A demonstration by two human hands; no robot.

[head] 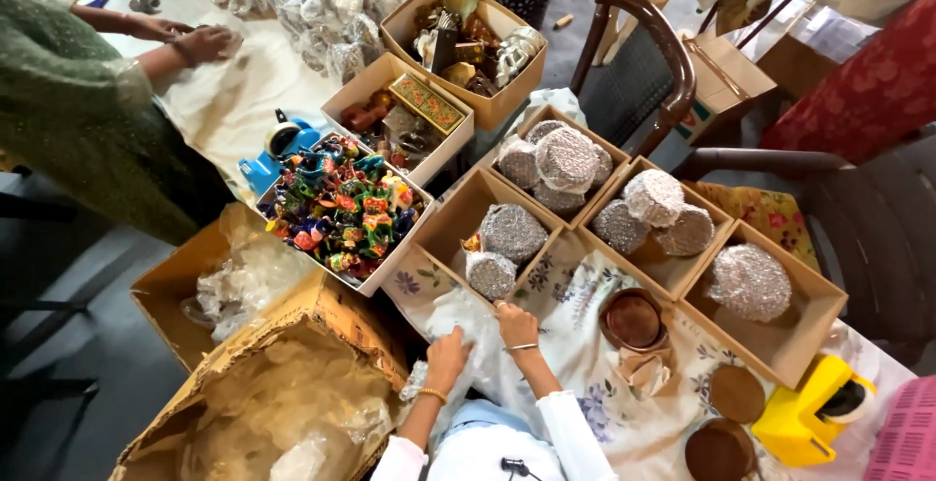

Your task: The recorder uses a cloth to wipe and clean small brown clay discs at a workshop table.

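My left hand (447,354) and my right hand (516,324) rest side by side on a white plastic wrap (468,330) lying on the floral tablecloth (575,296). Both hands grip the wrap, fingers curled into it. Just beyond my right hand stands a cardboard box (444,232) holding two round items wrapped in silvery bubble wrap (512,232). A brown round bowl (633,319) sits to the right of my right hand.
Further boxes hold wrapped rounds (565,161), colourful figurines (341,210) and brass pieces (468,42). A yellow tape dispenser (814,413) sits at right. Open cartons with plastic (283,393) stand at left. Another person's hands (195,42) work at the far table. Chairs (643,62) stand behind.
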